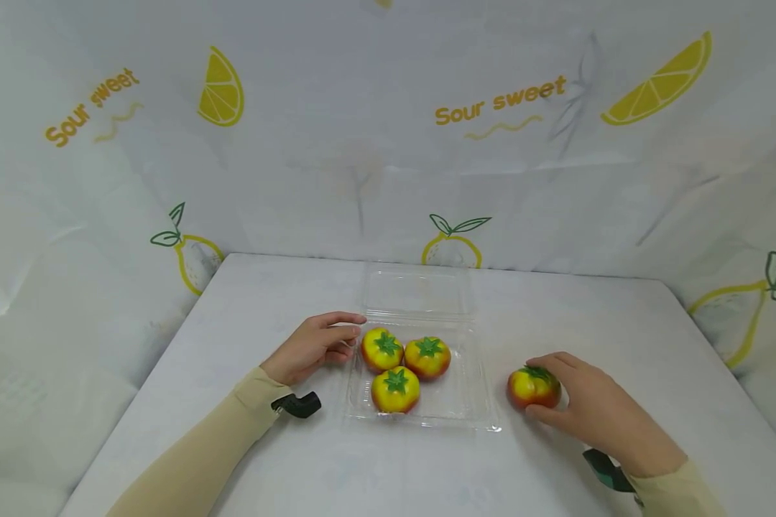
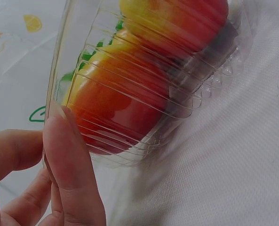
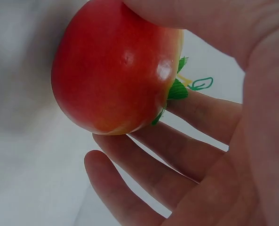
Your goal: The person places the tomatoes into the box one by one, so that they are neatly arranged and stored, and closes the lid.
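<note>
A clear plastic clamshell box (image 1: 462,391) lies with its lid (image 1: 417,287) folded back. Three red-and-yellow tomatoes with green leafy tops sit in its left part: a back-left tomato (image 1: 378,353), a back-right tomato (image 1: 430,365) and a front tomato (image 1: 396,399). At the box's left edge, my left hand (image 1: 317,345) pinches the rim (image 2: 59,56) between thumb (image 2: 71,165) and fingers. To the right of the box, my right hand (image 1: 585,398) grips another tomato (image 3: 113,70), thumb on one side and fingers on the other.
A white cloth covers the table (image 1: 284,459). Behind it hangs a white backdrop (image 1: 336,143) printed with lemons and lettering. Both wrists carry black mounts, a left mount (image 1: 300,406) and a right mount (image 1: 606,470).
</note>
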Action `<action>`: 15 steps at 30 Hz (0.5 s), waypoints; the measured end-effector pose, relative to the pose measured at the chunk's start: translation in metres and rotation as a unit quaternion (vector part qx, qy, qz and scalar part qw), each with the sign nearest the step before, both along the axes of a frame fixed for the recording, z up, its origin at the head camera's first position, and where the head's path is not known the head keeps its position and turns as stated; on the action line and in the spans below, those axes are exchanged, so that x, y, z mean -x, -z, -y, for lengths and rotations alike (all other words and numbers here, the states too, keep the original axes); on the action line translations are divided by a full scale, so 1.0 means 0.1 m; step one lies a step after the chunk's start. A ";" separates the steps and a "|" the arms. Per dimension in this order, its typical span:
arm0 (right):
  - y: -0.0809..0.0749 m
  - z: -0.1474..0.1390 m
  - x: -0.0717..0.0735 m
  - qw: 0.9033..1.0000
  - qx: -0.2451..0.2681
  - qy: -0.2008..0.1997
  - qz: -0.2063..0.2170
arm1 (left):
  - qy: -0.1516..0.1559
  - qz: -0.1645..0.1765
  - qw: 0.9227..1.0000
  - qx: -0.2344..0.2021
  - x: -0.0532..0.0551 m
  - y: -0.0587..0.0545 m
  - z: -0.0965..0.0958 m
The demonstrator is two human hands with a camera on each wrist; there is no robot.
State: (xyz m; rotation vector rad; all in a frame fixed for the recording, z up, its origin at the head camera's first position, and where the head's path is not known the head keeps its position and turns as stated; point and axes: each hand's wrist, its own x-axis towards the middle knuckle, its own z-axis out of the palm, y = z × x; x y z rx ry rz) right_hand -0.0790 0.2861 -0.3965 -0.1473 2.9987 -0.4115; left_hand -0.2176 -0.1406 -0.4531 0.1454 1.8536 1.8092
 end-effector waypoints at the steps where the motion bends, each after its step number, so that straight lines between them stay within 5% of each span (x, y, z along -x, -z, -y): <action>1: -0.02 0.00 0.01 1.000 -0.001 -0.004 -0.003 | 0.001 0.000 1.000 -0.001 0.00 0.00 0.00; 15: -0.52 0.31 0.18 0.996 0.001 -0.069 -0.064 | 0.000 0.002 1.000 0.002 -0.01 -0.02 0.00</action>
